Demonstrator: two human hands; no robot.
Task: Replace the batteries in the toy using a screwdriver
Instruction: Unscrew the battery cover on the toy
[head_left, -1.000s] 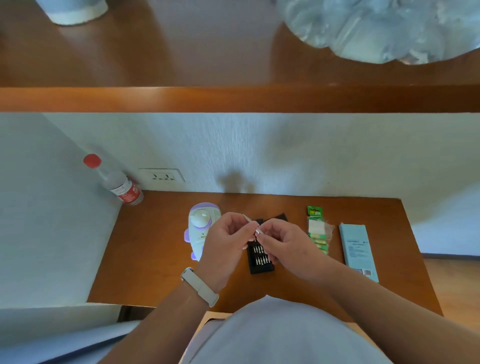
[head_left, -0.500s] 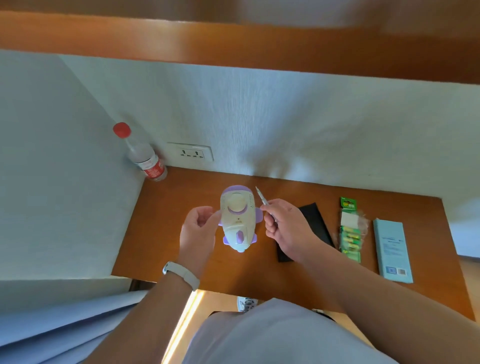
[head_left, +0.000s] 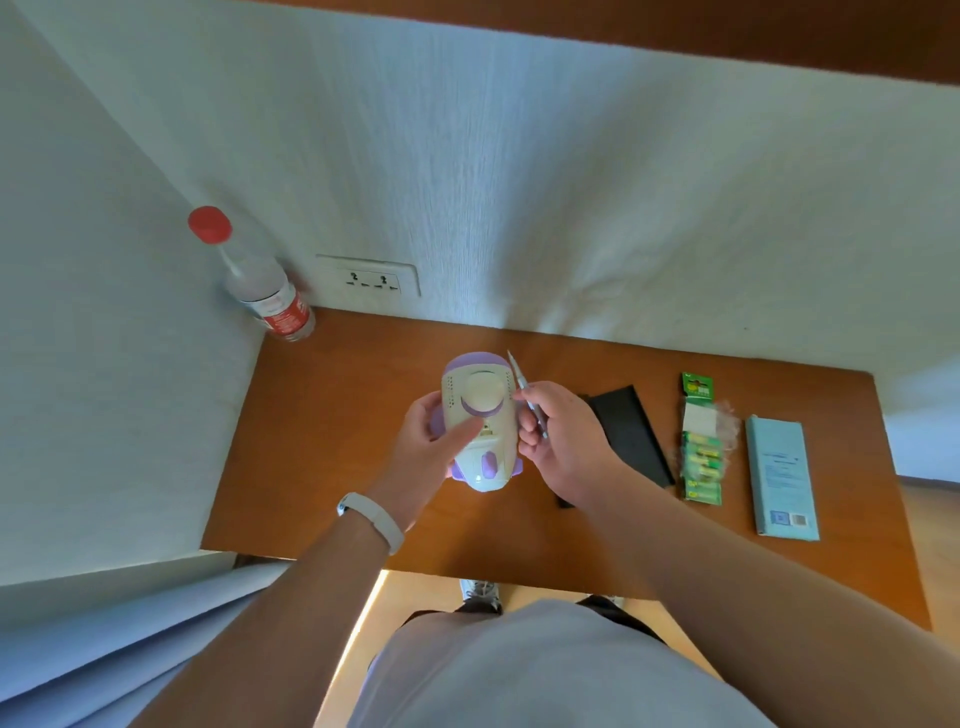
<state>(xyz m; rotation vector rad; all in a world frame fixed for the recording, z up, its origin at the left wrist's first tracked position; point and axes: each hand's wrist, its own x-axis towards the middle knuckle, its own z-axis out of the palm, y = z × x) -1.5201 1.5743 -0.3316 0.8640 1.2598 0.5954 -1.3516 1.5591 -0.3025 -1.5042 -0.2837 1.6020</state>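
Toy (head_left: 480, 421) and screwdriver (head_left: 527, 395) in hand over the desk's (head_left: 322, 441) middle.
The left hand (head_left: 431, 447) wraps the white-and-purple toy's side, thumb on its face; the right hand (head_left: 563, 441) pinches the thin screwdriver just beside it, tip toward the back edge. Black case (head_left: 631, 431), green battery pack (head_left: 701, 447) and blue box (head_left: 782, 467) lie toward the right edge; a bottle (head_left: 265, 291) stands in the back left corner.

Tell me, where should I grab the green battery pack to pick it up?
I'd come from above and pinch the battery pack across its long edges, near the bulging batteries. It lies flat and narrow on the table, with gaps toward the black case and the blue box.
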